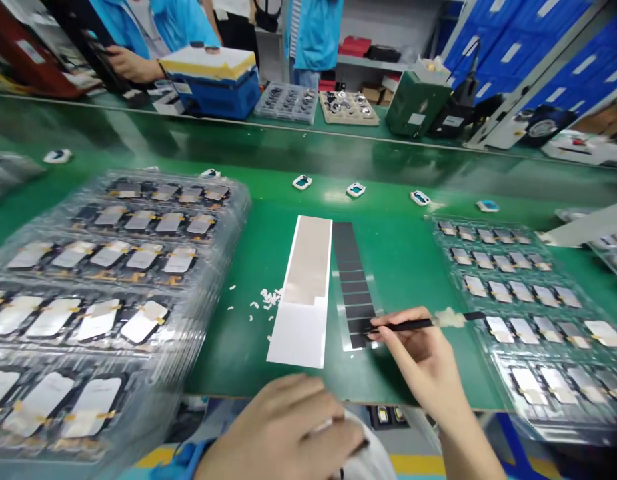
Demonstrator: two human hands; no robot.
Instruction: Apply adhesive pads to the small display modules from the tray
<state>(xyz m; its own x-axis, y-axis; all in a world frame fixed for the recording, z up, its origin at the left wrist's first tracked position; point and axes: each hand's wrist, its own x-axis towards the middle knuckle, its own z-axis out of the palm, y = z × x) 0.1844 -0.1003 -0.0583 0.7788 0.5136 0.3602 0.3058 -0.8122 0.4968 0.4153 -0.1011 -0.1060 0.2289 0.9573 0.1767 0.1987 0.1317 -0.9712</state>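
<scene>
My right hand is closed on a pair of black tweezers, its middle wrapped in pale material. The tweezer tips touch the lower part of a clear strip of black rectangular stickers. Left of that strip lies a white backing sheet with a grey-beige upper part. Small white scraps are scattered beside the sheet. Near the bench's front edge, my left hand is blurred, its fingers curled in. Something small and dark shows by its fingertips, too smeared to name.
Stacked clear trays of screen-like parts stand at left; another tray lies at right. Small white-framed parts line the belt. Beyond are a blue box, a green box and people in blue jackets.
</scene>
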